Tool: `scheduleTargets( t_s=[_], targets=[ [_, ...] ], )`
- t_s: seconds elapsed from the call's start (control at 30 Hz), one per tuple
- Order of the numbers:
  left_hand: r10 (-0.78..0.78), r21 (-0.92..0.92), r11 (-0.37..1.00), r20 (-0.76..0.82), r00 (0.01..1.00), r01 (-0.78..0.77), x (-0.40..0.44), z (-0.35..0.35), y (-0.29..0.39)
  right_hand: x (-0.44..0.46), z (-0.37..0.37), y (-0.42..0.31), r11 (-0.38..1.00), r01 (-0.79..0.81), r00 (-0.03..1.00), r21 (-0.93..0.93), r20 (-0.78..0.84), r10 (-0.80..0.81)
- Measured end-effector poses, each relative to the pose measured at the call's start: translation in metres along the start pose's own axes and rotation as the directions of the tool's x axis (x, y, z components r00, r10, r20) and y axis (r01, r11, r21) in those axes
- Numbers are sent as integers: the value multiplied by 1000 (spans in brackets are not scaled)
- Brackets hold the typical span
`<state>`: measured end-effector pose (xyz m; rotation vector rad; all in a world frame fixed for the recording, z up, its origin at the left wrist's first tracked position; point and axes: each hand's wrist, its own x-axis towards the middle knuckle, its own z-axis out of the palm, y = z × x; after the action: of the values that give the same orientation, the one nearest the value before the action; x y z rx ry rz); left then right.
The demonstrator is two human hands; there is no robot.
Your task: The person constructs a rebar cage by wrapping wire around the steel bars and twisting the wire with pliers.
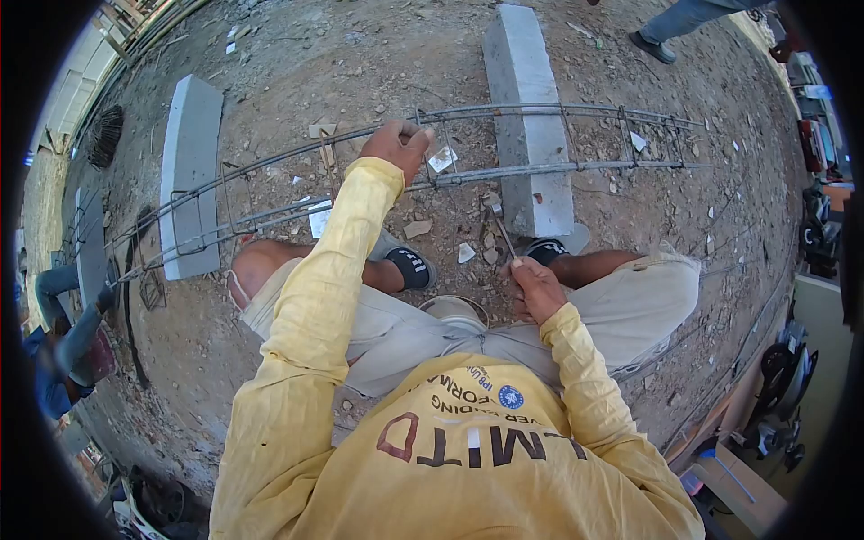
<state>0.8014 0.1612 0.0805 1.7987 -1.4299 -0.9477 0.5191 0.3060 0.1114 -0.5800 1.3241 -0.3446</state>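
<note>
rebar cage [486, 173] of long bars and stirrups lies across two pale blocks, one on the left [191, 135] and one on the right [526, 72], above rubble-strewn ground [432, 76]. the left hand [400, 148] is at the upper bars, between the two blocks and beside a stirrup; its grip is bunched, thumb close to the fingers, but whether it pinches the steel i cannot tell. the right hand [538, 290] has its grip closed on a thin metal tool [506, 236], which slants up toward the foot of the right block, below the lower bars and apart from them. at the far left another person [67, 315] is low down near the cage's end; at the top right another person's leg [688, 20] shows.
</note>
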Motion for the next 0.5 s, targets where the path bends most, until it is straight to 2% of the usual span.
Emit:
scheduleTargets(
  t_s=[0.1,0.17,0.3,0.37,0.4,0.5],
  targets=[
    [-127,-153,979,67,990,136,-15,-15,18,-14,-4,-15,949,243,970,-201,20,-244],
    [-238,-202,942,160,958,268,-28,-7,10,-16,-7,-24,852,428,902,-303,77,-425],
    [-370,-274,833,372,851,481,-54,47,-33,-37,-5,-46,709,672,738,-213,115,-665],
    [-419,-288,776,429,800,561,-70,58,-14,-50,-7,-56,581,782,615,-225,137,-776],
    [-442,-294,743,458,771,601,-77,64,-5,-58,-10,-59,651,749,662,-126,101,-742],
    [-432,-543,542,474,767,641,-87,78,6,-63,-17,-74,420,900,432,-118,103,-896]
  ],
)
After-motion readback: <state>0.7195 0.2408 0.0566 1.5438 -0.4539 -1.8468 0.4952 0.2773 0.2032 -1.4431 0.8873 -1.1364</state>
